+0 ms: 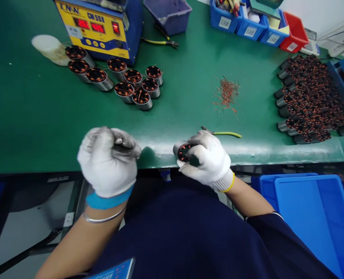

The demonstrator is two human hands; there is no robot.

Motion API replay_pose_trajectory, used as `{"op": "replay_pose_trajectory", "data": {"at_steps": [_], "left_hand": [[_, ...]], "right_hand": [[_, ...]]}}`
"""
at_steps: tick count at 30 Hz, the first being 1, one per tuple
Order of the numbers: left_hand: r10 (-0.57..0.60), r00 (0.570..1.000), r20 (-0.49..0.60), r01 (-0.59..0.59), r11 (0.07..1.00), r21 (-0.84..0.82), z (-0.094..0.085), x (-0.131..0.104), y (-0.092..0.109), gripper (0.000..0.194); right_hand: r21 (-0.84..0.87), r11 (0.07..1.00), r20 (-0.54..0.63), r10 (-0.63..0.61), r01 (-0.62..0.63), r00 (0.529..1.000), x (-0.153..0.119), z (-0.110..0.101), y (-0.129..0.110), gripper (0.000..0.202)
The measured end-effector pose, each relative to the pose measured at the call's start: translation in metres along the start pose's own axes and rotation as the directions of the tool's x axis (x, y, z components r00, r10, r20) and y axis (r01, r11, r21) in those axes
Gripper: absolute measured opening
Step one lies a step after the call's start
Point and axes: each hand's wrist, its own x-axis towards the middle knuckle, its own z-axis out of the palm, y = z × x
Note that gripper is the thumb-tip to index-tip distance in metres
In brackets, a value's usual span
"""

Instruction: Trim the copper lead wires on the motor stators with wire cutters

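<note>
My right hand (208, 158), in a white glove, is closed around a motor stator (182, 151) at the table's front edge. The stator is a short metal cylinder with copper windings, its open end tilted towards me. Just beyond that hand lie cutting pliers (222, 133) with yellow-green handles. My left hand (109, 161), also gloved and dark with dirt at the fingertips, is raised near the edge with its fingers curled in and pressed together. Whatever it may hold is hidden. Several stators (125, 91) stand beyond it, copper ends up.
A blue and yellow control unit (99, 33) stands at the back left, with a second pair of pliers (160, 42) beside it. Copper wire clippings (227, 93) form a pile. Many stators (311, 97) crowd the right side. Blue trays (308, 217) sit below the table edge.
</note>
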Motion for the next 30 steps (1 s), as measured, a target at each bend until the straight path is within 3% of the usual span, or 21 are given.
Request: {"op": "replay_pose_trajectory", "data": {"at_steps": [3, 5, 8, 10, 12, 14, 16, 20, 22, 24, 26, 28, 30], "left_hand": [[-0.141, 0.988, 0.064, 0.111, 0.934, 0.34, -0.008, 0.008, -0.009, 0.028], [-0.231, 0.97, 0.077, 0.165, 0.857, 0.488, -0.009, 0.008, -0.016, 0.026], [-0.257, 0.966, 0.004, 0.22, 0.834, 0.506, -0.011, 0.004, -0.018, 0.037], [-0.341, 0.94, -0.001, 0.29, 0.796, 0.532, -0.012, 0.001, -0.013, 0.047], [-0.456, 0.889, 0.048, 0.339, 0.723, 0.602, -0.009, -0.002, -0.007, 0.049], [-0.521, 0.847, 0.108, 0.343, 0.69, 0.638, -0.002, -0.004, -0.003, 0.043], [-0.525, 0.838, 0.15, 0.335, 0.712, 0.617, 0.008, -0.004, -0.006, 0.032], [-0.528, 0.834, 0.16, 0.399, 0.779, 0.484, 0.023, 0.0, -0.026, 0.019], [-0.48, 0.872, 0.098, 0.437, 0.853, 0.284, 0.024, 0.004, -0.036, 0.021], [-0.385, 0.922, -0.041, 0.386, 0.922, 0.035, 0.023, 0.009, -0.04, 0.03], [-0.348, 0.93, -0.121, 0.339, 0.937, -0.089, 0.021, 0.011, -0.037, 0.04], [-0.369, 0.929, -0.026, 0.369, 0.929, -0.001, 0.021, 0.01, -0.03, 0.047], [-0.379, 0.916, 0.132, 0.346, 0.912, 0.221, 0.024, 0.004, -0.024, 0.044]], "right_hand": [[-0.136, 0.978, 0.178, 0.18, -0.157, 0.967, 0.002, 0.005, -0.003, 0.022], [-0.248, 0.931, 0.297, 0.337, -0.269, 0.893, 0.005, 0.007, -0.007, 0.027], [-0.301, 0.857, 0.369, 0.509, -0.418, 0.778, 0.007, 0.004, -0.009, 0.044], [-0.256, 0.856, 0.401, 0.517, -0.449, 0.756, 0.006, 0.0, -0.006, 0.073], [-0.213, 0.88, 0.408, 0.476, -0.426, 0.779, 0.001, -0.001, 0.0, 0.107], [-0.192, 0.9, 0.391, 0.437, -0.393, 0.81, -0.005, 0.002, 0.005, 0.12], [-0.164, 0.913, 0.354, 0.409, -0.375, 0.841, -0.011, 0.01, 0.007, 0.105], [-0.092, 0.936, 0.281, 0.352, -0.34, 0.893, -0.018, 0.026, 0.006, 0.056], [-0.071, 0.94, 0.247, 0.341, -0.334, 0.907, -0.02, 0.029, 0.006, 0.05], [-0.047, 0.943, 0.203, 0.331, -0.328, 0.922, -0.022, 0.03, 0.007, 0.051], [-0.034, 0.951, 0.13, 0.308, -0.306, 0.942, -0.022, 0.031, 0.007, 0.053], [-0.037, 0.966, 0.052, 0.258, -0.257, 0.965, -0.022, 0.033, 0.005, 0.052], [-0.052, 0.978, -0.005, 0.202, -0.202, 0.979, -0.021, 0.034, 0.002, 0.048]]}}
